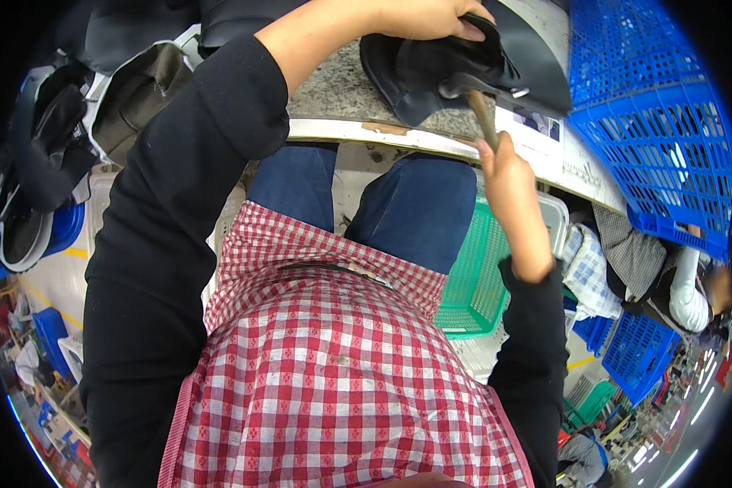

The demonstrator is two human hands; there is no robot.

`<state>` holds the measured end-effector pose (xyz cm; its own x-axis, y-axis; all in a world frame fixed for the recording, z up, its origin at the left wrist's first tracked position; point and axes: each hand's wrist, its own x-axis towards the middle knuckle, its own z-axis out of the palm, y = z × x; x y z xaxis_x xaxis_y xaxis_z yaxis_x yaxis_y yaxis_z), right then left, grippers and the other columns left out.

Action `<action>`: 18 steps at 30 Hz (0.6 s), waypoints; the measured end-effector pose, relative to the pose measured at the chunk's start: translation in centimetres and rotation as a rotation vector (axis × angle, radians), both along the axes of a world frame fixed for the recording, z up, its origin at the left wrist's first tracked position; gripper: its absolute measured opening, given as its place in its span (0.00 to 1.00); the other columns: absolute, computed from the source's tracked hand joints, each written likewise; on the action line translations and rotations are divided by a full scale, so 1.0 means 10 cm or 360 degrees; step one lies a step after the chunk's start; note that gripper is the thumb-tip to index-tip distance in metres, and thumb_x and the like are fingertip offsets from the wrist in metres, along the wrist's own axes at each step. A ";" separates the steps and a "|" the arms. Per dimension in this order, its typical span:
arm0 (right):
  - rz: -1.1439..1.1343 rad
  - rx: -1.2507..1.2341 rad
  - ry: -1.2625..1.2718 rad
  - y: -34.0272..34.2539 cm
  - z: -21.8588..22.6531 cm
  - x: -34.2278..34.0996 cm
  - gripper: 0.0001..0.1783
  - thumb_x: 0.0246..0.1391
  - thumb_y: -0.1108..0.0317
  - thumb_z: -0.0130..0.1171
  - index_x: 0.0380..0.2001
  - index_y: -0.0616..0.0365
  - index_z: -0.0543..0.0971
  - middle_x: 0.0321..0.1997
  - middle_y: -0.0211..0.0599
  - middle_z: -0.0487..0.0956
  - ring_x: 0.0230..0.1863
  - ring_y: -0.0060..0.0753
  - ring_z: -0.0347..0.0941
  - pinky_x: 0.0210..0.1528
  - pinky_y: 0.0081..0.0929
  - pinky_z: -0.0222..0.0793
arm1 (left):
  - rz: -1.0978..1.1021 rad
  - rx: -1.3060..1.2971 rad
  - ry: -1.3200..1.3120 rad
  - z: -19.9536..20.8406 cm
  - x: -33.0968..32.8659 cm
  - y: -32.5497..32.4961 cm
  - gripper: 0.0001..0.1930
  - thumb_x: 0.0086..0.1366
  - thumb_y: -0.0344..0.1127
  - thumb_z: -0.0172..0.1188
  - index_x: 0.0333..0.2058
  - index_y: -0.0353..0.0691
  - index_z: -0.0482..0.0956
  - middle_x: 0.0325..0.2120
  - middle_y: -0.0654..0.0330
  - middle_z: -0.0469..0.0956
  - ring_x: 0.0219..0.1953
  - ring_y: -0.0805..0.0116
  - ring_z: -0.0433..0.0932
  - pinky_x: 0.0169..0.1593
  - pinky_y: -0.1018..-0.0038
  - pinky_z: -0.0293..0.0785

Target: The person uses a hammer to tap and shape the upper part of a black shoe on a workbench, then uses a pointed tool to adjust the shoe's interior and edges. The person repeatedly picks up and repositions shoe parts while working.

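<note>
Pressing black leather piece (431, 69) at workbench (342, 89) near edge: left hand (419, 16) grasping it; right hand (504, 175) clenched on hammer (473, 93).

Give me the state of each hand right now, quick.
Left hand: closed, pressing down on the black shoe on the workbench.
Right hand: closed around the hammer handle, its head against the shoe.

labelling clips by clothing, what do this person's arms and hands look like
Both arms wear long black sleeves, pushed back a little above the wrists. The left hand and right hand are bare: no gloves, rings or watch visible. A red-and-white checked apron covers the front.
</note>
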<state>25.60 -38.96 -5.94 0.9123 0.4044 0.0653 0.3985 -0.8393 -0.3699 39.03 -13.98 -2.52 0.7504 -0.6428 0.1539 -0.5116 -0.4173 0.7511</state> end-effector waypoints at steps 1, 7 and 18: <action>-0.0040 -0.0069 -0.0019 0.00 0.00 -0.01 0.17 0.70 0.57 0.55 0.39 0.62 0.71 0.23 0.60 0.79 0.28 0.69 0.78 0.29 0.58 0.72 | 0.0012 0.0028 -0.0059 -0.01 0.00 0.00 0.13 0.69 0.33 0.58 0.50 0.41 0.84 0.41 0.47 0.86 0.45 0.50 0.83 0.53 0.62 0.75; -0.0330 0.0163 -0.0013 -0.02 0.02 -0.05 0.18 0.71 0.57 0.54 0.38 0.63 0.71 0.23 0.60 0.79 0.30 0.70 0.78 0.30 0.56 0.72 | 0.0134 0.0030 -0.0092 -0.03 -0.02 0.02 0.14 0.70 0.36 0.59 0.50 0.41 0.84 0.42 0.46 0.85 0.44 0.49 0.84 0.53 0.61 0.75; -0.0043 0.0035 -0.0047 -0.13 -0.25 0.06 0.18 0.72 0.55 0.53 0.39 0.62 0.71 0.25 0.62 0.79 0.32 0.70 0.78 0.32 0.55 0.71 | 0.0143 0.0039 -0.0088 -0.11 -0.01 0.07 0.15 0.69 0.37 0.60 0.52 0.42 0.84 0.44 0.48 0.86 0.46 0.51 0.84 0.54 0.63 0.76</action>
<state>26.20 -40.23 -8.46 0.9202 0.3781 0.1012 0.3872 -0.8415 -0.3769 38.95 -13.30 -3.64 0.7958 -0.5777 0.1818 -0.5119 -0.4811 0.7117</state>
